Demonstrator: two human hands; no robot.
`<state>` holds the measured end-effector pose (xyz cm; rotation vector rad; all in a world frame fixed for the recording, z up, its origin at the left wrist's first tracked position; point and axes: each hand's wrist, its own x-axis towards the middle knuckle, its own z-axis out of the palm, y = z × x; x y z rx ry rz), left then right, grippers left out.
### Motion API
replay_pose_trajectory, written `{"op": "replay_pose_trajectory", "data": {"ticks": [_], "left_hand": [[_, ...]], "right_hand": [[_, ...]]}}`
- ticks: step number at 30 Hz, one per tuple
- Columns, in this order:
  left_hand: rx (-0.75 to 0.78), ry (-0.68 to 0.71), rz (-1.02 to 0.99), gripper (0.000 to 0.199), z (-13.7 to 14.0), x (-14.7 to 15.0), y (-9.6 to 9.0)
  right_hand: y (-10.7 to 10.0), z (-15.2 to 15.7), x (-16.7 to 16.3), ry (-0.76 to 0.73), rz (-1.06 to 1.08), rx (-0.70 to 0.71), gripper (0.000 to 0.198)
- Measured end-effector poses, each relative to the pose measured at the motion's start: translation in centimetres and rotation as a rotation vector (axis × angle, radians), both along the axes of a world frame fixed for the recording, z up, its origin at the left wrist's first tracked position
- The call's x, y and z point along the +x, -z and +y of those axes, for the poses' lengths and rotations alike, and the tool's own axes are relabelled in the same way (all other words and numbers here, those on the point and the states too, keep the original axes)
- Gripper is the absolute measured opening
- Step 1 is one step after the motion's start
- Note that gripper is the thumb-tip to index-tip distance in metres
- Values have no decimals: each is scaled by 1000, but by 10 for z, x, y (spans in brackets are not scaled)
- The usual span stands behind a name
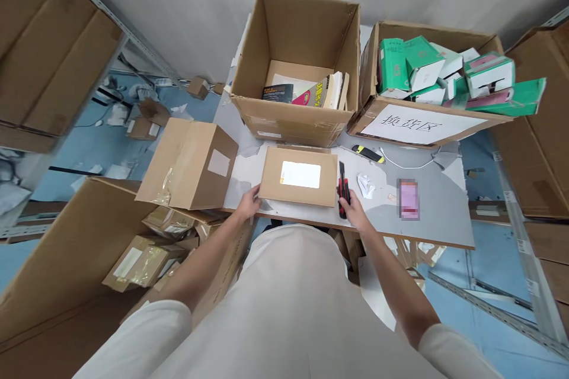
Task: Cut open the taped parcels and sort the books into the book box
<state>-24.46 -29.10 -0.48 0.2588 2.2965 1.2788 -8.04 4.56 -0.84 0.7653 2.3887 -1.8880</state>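
Note:
A closed cardboard box (275, 174) with a white label lies flat on the table in front of me. My left hand (249, 202) has its fingers at the box's lower left corner, gripping it there. In my right hand (353, 211) is a red and black utility knife (344, 189), held upright just beside the box's right end. Whether its blade is out I cannot tell. Behind the box lies a second, yellow and black utility knife (368, 154). A crumpled white paper (365, 186) sits right of my right hand.
A tall open carton (288, 115) with books stands at the back, next to a carton (368, 112) of green boxes. Left is another cardboard box (178, 160). A blurred pink object (408, 199) and a white cable (409, 164) lie right. Below left is a large carton (57, 260).

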Motion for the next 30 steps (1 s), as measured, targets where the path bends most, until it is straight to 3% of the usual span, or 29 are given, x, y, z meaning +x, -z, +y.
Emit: {"op": "replay_pose_trajectory", "data": {"ticks": [3,6,11,15,18,21,25,28,30], "left_hand": [[24,-63,-89,57,2,21,10],[50,-141,-105,61,13,28,6],[13,-202,-16,52,21,28,-29],[-158,-248,166,40,25,31,-61],[-291,-295,218,44,34,22,-74],[-378,-304,215,50,45,3,-76],[-325,-234,340,55,55,-4,-69],[-309,-39,658,66,57,8,-59],[-291,168,816,51,55,13,-51]], "right_hand": [[4,-15,20,-56,10,-87,51],[2,-19,21,-37,11,-105,48],[-14,-4,16,-76,8,-132,48],[-36,10,9,-117,72,-193,49],[-50,16,-3,-177,81,-194,46],[-57,19,-20,-220,69,-101,42],[-56,20,-40,-157,53,143,40],[-64,20,-50,-167,-2,305,39],[-80,16,-56,-178,-19,454,40]]}}
